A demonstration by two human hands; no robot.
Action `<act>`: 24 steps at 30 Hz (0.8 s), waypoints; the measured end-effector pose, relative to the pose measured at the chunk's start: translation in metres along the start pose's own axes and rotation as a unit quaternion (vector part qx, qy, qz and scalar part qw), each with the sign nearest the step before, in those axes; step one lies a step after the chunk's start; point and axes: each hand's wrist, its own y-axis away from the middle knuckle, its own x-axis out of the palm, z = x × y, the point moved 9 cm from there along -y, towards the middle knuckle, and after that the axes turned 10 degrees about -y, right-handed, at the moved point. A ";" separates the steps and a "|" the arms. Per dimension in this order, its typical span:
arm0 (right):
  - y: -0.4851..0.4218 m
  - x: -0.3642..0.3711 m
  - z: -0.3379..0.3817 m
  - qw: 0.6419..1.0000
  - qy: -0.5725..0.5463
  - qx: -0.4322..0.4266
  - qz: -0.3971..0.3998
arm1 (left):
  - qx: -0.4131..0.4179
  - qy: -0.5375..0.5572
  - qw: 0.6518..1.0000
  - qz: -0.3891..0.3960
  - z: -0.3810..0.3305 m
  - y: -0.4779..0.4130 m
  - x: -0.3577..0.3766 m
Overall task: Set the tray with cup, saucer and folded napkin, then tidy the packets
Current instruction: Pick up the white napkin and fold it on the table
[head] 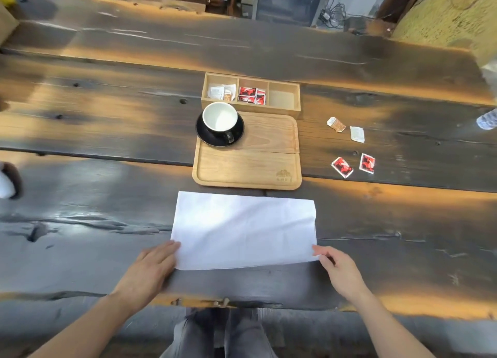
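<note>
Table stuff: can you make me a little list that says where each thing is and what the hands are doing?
tray: wooden tray, in the middle of the table
cup: white inside, on a black saucer at the tray's far left corner
napkin: white napkin lying flat, in front of the tray
left hand: left hand on the napkin's near left corner
right hand: right hand pinching the near right corner
box: packet box behind the tray, right compartment empty
loose packets: four packets on the table, right of the tray
</note>
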 end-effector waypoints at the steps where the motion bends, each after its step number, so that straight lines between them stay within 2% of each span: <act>1: 0.001 -0.001 -0.001 1.000 0.006 -0.004 0.003 | 0.001 -0.012 1.000 -0.001 -0.001 0.001 0.003; 5: 0.005 -0.002 -0.004 0.999 0.016 -0.030 0.012 | 0.009 -0.039 0.999 -0.016 -0.009 0.004 0.006; 8: 0.008 0.003 -0.006 0.998 0.053 -0.035 0.028 | -0.026 -0.012 1.000 -0.010 -0.014 -0.002 -0.004; 10: 0.001 -0.001 0.002 0.995 0.089 -0.042 -0.016 | -0.055 0.033 0.997 -0.035 -0.021 -0.015 -0.020; 13: -0.018 -0.014 0.031 0.989 0.074 -0.060 -0.116 | -0.058 0.066 0.992 -0.085 -0.042 -0.051 -0.049; 15: -0.037 -0.012 0.059 0.973 0.143 -0.104 -0.148 | -0.051 0.062 0.992 -0.094 -0.061 -0.080 -0.062; 18: -0.059 0.027 0.097 0.929 0.306 -0.181 -0.101 | -0.043 0.037 0.997 -0.061 -0.090 -0.119 -0.060; 20: -0.067 0.059 0.100 0.909 0.361 -0.203 -0.049 | -0.051 0.011 0.998 -0.029 -0.102 -0.139 -0.045; 24: -0.090 0.064 0.062 0.910 0.388 -0.138 -0.044 | -0.106 -0.020 0.994 0.007 -0.083 -0.152 -0.012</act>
